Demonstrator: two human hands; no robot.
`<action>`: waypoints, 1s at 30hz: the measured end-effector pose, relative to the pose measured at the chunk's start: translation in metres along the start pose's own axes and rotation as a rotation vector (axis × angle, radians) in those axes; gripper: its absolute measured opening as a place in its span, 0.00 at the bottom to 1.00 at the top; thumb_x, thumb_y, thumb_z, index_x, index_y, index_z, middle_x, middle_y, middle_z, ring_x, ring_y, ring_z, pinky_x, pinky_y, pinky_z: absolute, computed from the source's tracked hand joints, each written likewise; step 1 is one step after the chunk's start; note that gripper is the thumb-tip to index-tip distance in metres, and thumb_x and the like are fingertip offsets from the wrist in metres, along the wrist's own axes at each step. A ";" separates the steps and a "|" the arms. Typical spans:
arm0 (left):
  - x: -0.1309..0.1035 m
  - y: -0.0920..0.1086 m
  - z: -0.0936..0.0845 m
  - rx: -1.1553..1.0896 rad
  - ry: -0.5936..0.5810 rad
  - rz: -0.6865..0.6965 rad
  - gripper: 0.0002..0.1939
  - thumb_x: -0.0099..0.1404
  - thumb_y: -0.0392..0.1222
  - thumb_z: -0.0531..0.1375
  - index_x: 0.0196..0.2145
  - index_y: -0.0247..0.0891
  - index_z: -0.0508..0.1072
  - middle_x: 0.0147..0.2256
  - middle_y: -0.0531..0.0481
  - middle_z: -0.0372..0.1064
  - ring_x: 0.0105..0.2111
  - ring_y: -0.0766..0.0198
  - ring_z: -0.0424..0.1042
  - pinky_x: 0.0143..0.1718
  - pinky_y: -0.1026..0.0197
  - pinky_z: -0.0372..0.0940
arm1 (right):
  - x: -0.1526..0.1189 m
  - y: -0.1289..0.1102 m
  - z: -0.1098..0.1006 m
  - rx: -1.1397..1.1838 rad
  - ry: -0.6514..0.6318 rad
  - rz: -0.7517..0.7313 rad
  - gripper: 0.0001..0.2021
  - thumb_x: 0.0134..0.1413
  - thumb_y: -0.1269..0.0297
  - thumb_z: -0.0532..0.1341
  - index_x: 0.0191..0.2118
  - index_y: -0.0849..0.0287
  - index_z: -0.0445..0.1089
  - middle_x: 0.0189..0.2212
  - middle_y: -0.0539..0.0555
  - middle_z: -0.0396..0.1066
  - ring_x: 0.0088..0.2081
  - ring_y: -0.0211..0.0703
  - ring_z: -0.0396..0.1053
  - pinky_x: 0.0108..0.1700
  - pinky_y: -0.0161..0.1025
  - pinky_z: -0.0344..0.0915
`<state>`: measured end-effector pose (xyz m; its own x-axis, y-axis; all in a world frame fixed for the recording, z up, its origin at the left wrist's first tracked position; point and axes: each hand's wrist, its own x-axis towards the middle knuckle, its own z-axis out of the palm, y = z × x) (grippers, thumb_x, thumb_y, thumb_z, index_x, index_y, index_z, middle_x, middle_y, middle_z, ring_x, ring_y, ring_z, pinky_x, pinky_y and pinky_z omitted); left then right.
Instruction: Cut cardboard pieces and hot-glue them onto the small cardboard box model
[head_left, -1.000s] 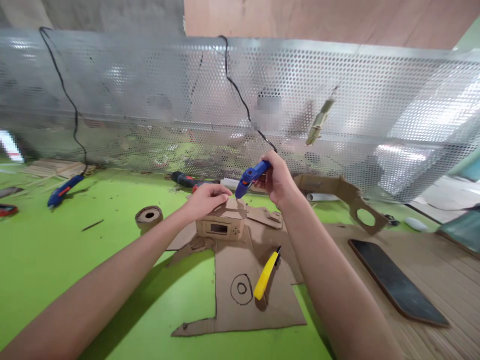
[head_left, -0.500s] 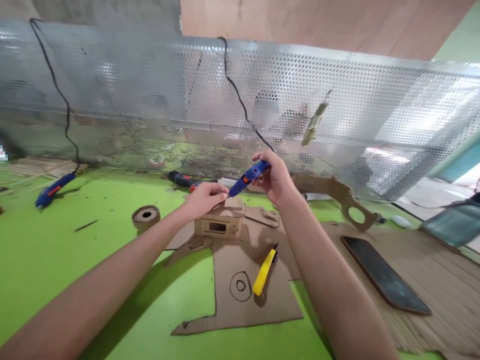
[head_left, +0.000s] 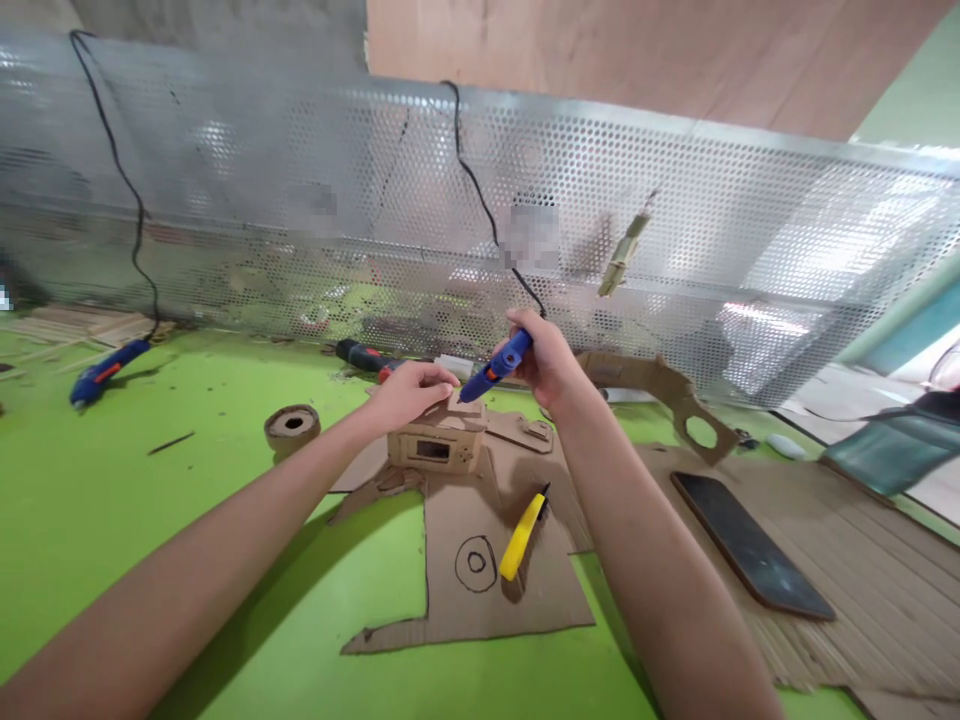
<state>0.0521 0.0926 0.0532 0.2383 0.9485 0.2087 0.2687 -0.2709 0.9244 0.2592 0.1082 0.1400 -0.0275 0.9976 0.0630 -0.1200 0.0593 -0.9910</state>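
My right hand [head_left: 553,362] is wrapped round a blue glue gun [head_left: 495,368] with orange parts, its nozzle angled down to the left. Just under that nozzle is a small cardboard box [head_left: 409,450] with a rectangular opening in its front and a flat raised piece [head_left: 468,408] on top. My left hand [head_left: 416,392] grips the box at the top left, thumb and fingers close together; the far fingers are hidden. In front lies a cardboard sheet [head_left: 517,612] with two drawn circles, and a yellow cutter knife [head_left: 523,537] rests on it.
Left on the green table [head_left: 225,590] are a round cardboard ring [head_left: 279,428] and a second blue glue gun [head_left: 109,374]. A drill [head_left: 361,357] lies behind the box. To the right are a dark phone-like slab [head_left: 750,545] and a curved cardboard strip [head_left: 667,385]. Perforated metal [head_left: 300,270] stands behind.
The glue gun's nozzle has shifted slightly right, away from my left fingertips, over the box top. My left hand stays on the box. The whole view has shifted a little.
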 end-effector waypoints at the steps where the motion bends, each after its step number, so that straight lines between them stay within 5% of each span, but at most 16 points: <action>1: 0.000 -0.001 0.000 -0.003 0.001 0.002 0.12 0.63 0.45 0.65 0.41 0.35 0.82 0.22 0.55 0.66 0.19 0.70 0.57 0.21 0.66 0.48 | 0.000 0.001 0.000 -0.001 -0.007 0.000 0.17 0.57 0.53 0.67 0.27 0.52 0.61 0.18 0.47 0.69 0.19 0.39 0.68 0.22 0.34 0.69; 8: 0.000 -0.001 0.000 -0.015 -0.003 0.005 0.12 0.63 0.45 0.66 0.41 0.35 0.82 0.21 0.56 0.64 0.18 0.70 0.57 0.21 0.66 0.48 | -0.001 0.002 -0.002 0.007 -0.020 -0.012 0.20 0.56 0.48 0.70 0.27 0.52 0.61 0.18 0.48 0.70 0.18 0.37 0.67 0.20 0.33 0.66; 30: -0.002 0.004 -0.001 -0.020 -0.010 0.005 0.11 0.64 0.43 0.66 0.41 0.35 0.81 0.21 0.56 0.65 0.19 0.70 0.58 0.22 0.66 0.50 | 0.000 0.007 0.002 0.044 0.098 -0.134 0.12 0.52 0.68 0.64 0.24 0.53 0.60 0.16 0.44 0.58 0.16 0.34 0.59 0.16 0.32 0.59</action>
<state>0.0519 0.0898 0.0566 0.2491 0.9455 0.2098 0.2485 -0.2718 0.9297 0.2563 0.1090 0.1338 0.0886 0.9796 0.1806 -0.1593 0.1929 -0.9682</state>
